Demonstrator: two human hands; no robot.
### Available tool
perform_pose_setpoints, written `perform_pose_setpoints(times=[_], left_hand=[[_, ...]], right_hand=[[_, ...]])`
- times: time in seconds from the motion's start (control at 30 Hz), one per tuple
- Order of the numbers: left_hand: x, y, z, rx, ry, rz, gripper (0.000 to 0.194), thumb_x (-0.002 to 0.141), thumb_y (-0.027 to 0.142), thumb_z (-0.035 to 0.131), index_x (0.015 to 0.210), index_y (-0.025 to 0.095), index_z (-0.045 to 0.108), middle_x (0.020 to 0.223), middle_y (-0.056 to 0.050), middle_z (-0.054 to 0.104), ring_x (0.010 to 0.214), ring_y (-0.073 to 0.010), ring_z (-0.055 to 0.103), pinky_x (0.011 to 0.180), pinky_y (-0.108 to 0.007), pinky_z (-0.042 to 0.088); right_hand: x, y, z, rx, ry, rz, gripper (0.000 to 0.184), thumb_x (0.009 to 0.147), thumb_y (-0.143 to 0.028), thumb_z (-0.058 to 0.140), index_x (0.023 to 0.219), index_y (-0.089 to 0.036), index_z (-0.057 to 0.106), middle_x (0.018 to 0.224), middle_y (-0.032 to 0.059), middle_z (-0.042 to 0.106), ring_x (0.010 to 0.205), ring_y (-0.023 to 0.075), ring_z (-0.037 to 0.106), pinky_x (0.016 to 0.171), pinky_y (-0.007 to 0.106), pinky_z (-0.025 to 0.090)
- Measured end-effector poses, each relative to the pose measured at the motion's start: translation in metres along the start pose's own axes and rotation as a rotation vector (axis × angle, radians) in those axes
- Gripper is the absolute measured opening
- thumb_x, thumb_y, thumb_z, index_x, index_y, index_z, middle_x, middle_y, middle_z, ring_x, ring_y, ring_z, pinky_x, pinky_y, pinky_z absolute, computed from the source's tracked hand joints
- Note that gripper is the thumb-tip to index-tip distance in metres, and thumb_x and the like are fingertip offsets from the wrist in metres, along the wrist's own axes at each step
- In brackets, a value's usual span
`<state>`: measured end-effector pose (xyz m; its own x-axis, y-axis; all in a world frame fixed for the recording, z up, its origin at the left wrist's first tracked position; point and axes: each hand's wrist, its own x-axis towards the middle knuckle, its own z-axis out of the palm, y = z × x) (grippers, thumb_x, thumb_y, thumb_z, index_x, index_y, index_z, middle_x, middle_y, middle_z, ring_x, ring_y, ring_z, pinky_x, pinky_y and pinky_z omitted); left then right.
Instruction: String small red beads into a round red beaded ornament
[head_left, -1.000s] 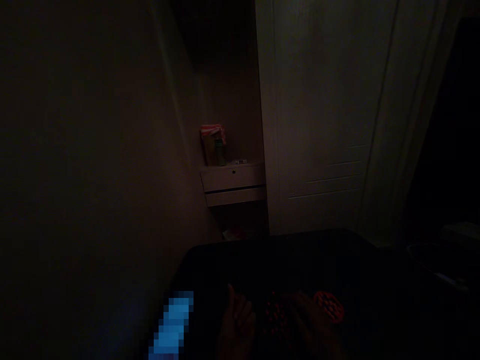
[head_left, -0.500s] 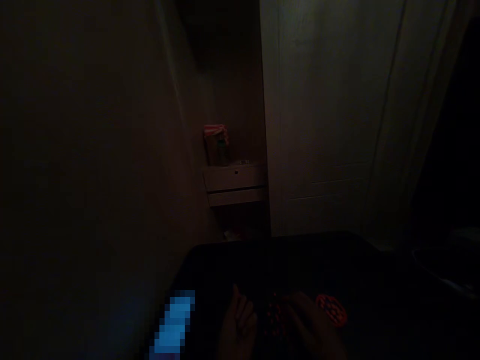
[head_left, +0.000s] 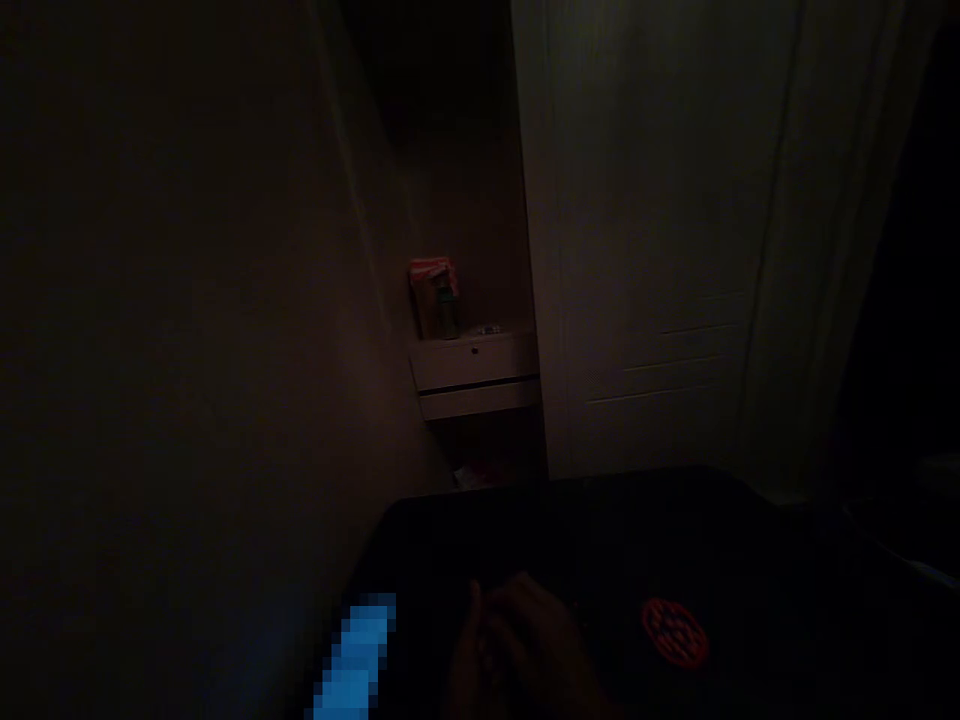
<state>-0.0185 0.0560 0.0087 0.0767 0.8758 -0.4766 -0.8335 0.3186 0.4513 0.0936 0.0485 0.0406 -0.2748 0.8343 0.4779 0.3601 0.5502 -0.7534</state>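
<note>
"Left hand [head_left: 471, 660] and right hand [head_left: 541, 635]?"
"Curled close together; too dark to tell whether they grip anything."
"And the round, red-patterned object [head_left: 675, 632]?"
"On the black surface [head_left: 570, 530], to their right."

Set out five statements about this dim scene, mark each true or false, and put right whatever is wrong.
1. The left hand and right hand are close together. True.
2. The round red item lies to the left of both hands. False: it lies to their right.
3. The blue glowing patch is on the left-hand side of the hands. True.
4. The red-topped item stands next to the hands. False: it stands on the drawer unit in the background.
5. The tall pale panel is right of the drawer unit. True.
</note>
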Motion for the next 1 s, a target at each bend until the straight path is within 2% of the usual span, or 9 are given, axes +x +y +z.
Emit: perform_pose_setpoints(times=[0.17, 0.33, 0.43, 0.57, 0.63, 0.73, 0.83, 1.0], left_hand=[[-0.001, 0.004, 0.001, 0.047, 0.089, -0.024, 0.04, 0.096, 0.039, 0.06, 0.062, 0.018, 0.058, 0.047, 0.002, 0.053, 0.035, -0.0093, 0.047, 0.035, -0.019, 0.032], [-0.002, 0.003, 0.001, 0.034, 0.042, -0.089, 0.037, 0.091, 0.039, 0.068, 0.063, 0.017, 0.059, 0.047, 0.002, 0.054, 0.038, -0.0097, 0.051, 0.037, -0.018, 0.036], [-0.006, 0.002, 0.005, -0.005, 0.041, -0.068, 0.037, 0.09, 0.033, 0.071, 0.059, 0.018, 0.055, 0.047, 0.003, 0.054, 0.039, -0.0084, 0.052, 0.039, -0.016, 0.038], [-0.01, 0.003, 0.013, -0.102, 0.014, -0.024, 0.047, 0.095, 0.03, 0.061, 0.053, 0.02, 0.044, 0.041, 0.006, 0.042, 0.032, -0.0064, 0.04, 0.033, -0.016, 0.029], [-0.01, 0.004, 0.015, -0.17, -0.067, -0.019, 0.046, 0.097, 0.028, 0.056, 0.053, 0.02, 0.043, 0.04, 0.007, 0.038, 0.03, -0.0057, 0.034, 0.031, -0.017, 0.024], [-0.011, 0.005, 0.015, -0.269, -0.176, -0.06, 0.044, 0.096, 0.025, 0.053, 0.053, 0.018, 0.045, 0.04, 0.008, 0.034, 0.029, -0.0051, 0.03, 0.031, -0.016, 0.018], [-0.012, 0.004, 0.014, -0.318, -0.197, -0.065, 0.042, 0.095, 0.022, 0.051, 0.054, 0.017, 0.046, 0.042, 0.006, 0.036, 0.03, -0.005, 0.031, 0.032, -0.016, 0.017], [-0.014, 0.003, 0.016, -0.32, -0.169, -0.057, 0.042, 0.095, 0.022, 0.051, 0.054, 0.018, 0.043, 0.043, 0.007, 0.035, 0.031, -0.0049, 0.031, 0.033, -0.016, 0.02]], right_hand=[[-0.003, 0.008, 0.012, -0.099, 0.099, -0.018, 0.019, 0.093, -0.007, 0.057, 0.091, -0.023, 0.068, 0.092, 0.0022, 0.07, 0.085, 0.0178, 0.069, 0.077, 0.025, 0.053], [-0.01, 0.009, 0.012, -0.126, 0.168, -0.135, 0.017, 0.094, -0.01, 0.057, 0.094, -0.024, 0.066, 0.09, 0.0026, 0.069, 0.083, 0.0183, 0.068, 0.074, 0.026, 0.052], [-0.012, 0.009, 0.012, -0.097, 0.197, -0.163, 0.015, 0.096, -0.014, 0.055, 0.093, -0.024, 0.065, 0.088, 0.0021, 0.07, 0.082, 0.0183, 0.068, 0.074, 0.026, 0.052], [-0.013, 0.018, 0.002, -0.06, 0.27, -0.018, 0.013, 0.096, -0.02, 0.055, 0.087, -0.023, 0.063, 0.084, 0.0015, 0.069, 0.078, 0.0179, 0.068, 0.071, 0.026, 0.051], [-0.014, 0.027, -0.01, -0.058, 0.348, 0.072, 0.017, 0.098, -0.027, 0.052, 0.085, -0.023, 0.063, 0.081, 0.0016, 0.068, 0.074, 0.0185, 0.067, 0.069, 0.026, 0.051], [-0.019, 0.042, -0.029, -0.06, 0.367, 0.16, 0.023, 0.1, -0.034, 0.049, 0.084, -0.024, 0.063, 0.08, 0.0019, 0.068, 0.073, 0.0193, 0.067, 0.068, 0.027, 0.051], [-0.025, 0.054, -0.039, -0.096, 0.354, 0.196, 0.02, 0.098, -0.034, 0.05, 0.089, -0.024, 0.066, 0.086, 0.0037, 0.07, 0.081, 0.0214, 0.068, 0.074, 0.03, 0.051], [-0.027, 0.062, -0.037, -0.206, 0.266, 0.192, 0.021, 0.094, -0.026, 0.051, 0.088, -0.022, 0.07, 0.09, 0.0068, 0.069, 0.085, 0.0237, 0.068, 0.077, 0.033, 0.052]])
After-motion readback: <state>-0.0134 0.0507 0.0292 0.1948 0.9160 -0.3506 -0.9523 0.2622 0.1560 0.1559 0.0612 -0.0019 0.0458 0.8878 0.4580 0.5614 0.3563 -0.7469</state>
